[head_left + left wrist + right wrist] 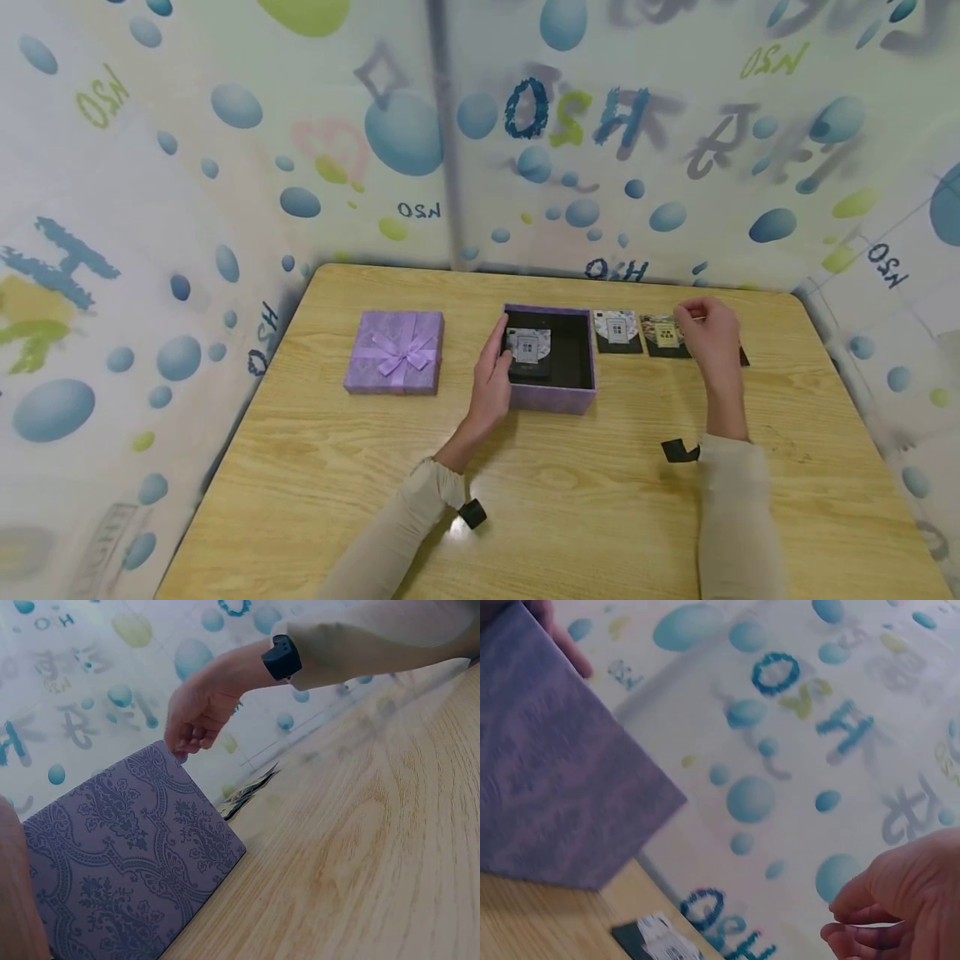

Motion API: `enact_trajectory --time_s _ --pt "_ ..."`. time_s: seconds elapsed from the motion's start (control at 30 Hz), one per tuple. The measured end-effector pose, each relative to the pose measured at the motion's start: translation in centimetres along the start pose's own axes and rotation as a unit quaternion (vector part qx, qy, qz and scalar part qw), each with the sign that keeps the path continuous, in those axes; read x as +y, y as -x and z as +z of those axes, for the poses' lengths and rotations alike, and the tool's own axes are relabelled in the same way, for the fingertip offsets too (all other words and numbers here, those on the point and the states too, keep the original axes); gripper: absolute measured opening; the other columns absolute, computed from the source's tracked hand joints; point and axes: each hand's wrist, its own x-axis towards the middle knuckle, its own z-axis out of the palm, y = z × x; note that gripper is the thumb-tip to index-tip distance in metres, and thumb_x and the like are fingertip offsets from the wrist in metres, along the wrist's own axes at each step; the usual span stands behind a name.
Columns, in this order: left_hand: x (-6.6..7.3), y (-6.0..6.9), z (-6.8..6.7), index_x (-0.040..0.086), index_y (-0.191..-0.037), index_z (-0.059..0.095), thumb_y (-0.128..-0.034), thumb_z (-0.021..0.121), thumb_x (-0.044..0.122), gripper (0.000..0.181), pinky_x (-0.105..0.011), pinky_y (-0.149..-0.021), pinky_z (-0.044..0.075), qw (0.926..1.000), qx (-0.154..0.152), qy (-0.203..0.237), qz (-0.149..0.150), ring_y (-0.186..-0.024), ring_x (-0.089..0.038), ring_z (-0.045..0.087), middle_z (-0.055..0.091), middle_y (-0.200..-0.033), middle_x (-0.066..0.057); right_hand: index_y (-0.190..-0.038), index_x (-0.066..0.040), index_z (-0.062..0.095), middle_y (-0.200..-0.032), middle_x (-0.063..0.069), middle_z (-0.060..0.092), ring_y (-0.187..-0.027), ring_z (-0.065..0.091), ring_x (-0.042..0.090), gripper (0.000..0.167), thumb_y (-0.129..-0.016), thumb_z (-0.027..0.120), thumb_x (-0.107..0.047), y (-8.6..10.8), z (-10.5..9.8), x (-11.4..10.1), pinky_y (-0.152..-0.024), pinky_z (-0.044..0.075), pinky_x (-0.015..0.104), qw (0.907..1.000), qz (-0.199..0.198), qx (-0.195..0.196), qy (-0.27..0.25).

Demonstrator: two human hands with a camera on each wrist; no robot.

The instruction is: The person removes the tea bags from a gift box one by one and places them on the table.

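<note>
My left hand [491, 379] [15, 892] grips the left wall of an open purple patterned box [551, 400] [135, 847] [562, 765], thumb over the rim, fingers along the outside. Inside the box's dark interior, at the left, lies a square black-and-white packet [528, 350]. Over the packets to the right, my right hand [711, 337] [201, 712] [907, 900] hangs with bent fingers; a gap shows between thumb and fingers, and nothing is visible in it. It partly covers a yellowish packet [662, 333] and a dark corner of another [743, 358].
A black-and-white packet [618, 331] [664, 941] lies just right of the box. Left of the box sits a purple lid [371, 354] with a ribbon bow. The wooden table [570, 517] meets a wall printed with blue dots and letters. Both wrists carry small black devices.
</note>
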Motion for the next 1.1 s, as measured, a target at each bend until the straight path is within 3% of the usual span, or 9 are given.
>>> enact_trajectory --time_s 0.17,0.47,0.6,0.8,0.9,1.1 --pt "-0.6 -0.1 0.1 0.012 -0.166 0.028 -0.1080 0.035 -0.001 0.060 -0.048 -0.128 0.017 1.0000 0.005 0.002 -0.003 -0.159 -0.021 0.019 0.026 -0.172 -0.003 -0.123 0.006 0.065 -0.113 0.023 0.066 -0.092 0.059 0.023 0.039 -0.108 0.055 -0.028 0.6 1.4 -1.6 -0.067 0.045 0.019 0.9982 -0.047 -0.037 -0.011" --pt "-0.7 -0.1 0.0 0.015 -0.166 0.029 -0.1085 0.036 0.000 0.060 -0.048 -0.128 0.018 1.0000 0.005 0.003 -0.001 -0.159 -0.020 0.020 0.026 -0.172 0.000 -0.115 0.003 0.068 -0.102 0.018 0.068 -0.081 0.057 0.022 0.028 -0.107 0.060 -0.022 1.5 4.2 -3.7 -0.067 0.044 0.025 0.9916 -0.112 -0.061 -0.023" --pt "-0.5 -0.1 0.1 0.018 -0.167 0.029 -0.1088 0.035 0.002 0.060 -0.045 -0.128 0.018 1.0000 0.005 -0.002 -0.004 -0.158 -0.014 0.020 0.027 -0.171 0.004 -0.113 0.005 0.068 -0.099 0.020 0.068 -0.082 0.059 0.025 0.023 -0.106 0.062 -0.017 2.1 5.2 -5.0 -0.070 0.045 0.022 0.9866 -0.139 -0.076 -0.037" --pt "-0.5 -0.1 0.1 0.016 -0.167 0.026 -0.1091 0.033 0.004 0.060 -0.045 -0.128 0.018 1.0000 -0.001 -0.007 -0.004 -0.158 -0.014 0.019 0.025 -0.173 0.000 -0.114 0.005 0.069 -0.101 0.021 0.071 -0.089 0.065 0.029 0.020 -0.105 0.063 -0.013 2.9 6.4 -6.1 -0.074 0.046 0.017 0.9832 -0.155 -0.085 -0.046" --pt "-0.6 -0.1 0.0 0.017 -0.167 0.026 -0.1096 0.033 0.005 0.059 -0.044 -0.128 0.018 0.9999 -0.002 -0.007 -0.007 -0.158 -0.013 0.019 0.024 -0.173 0.003 -0.117 0.004 0.070 -0.102 0.020 0.073 -0.090 0.067 0.030 0.022 -0.106 0.062 -0.014 3.5 7.0 -6.8 -0.077 0.049 0.023 0.9795 -0.166 -0.105 -0.044" --pt "-0.7 0.0 0.0 0.018 -0.167 0.027 -0.1100 0.034 0.008 0.058 -0.045 -0.128 0.019 0.9999 -0.001 -0.009 -0.006 -0.158 -0.015 0.020 0.026 -0.172 0.005 -0.122 0.003 0.069 -0.107 0.021 0.074 -0.097 0.071 0.033 0.025 -0.108 0.057 -0.014 4.7 8.2 -8.1 -0.084 0.057 0.045 0.9721 -0.163 -0.163 -0.045"
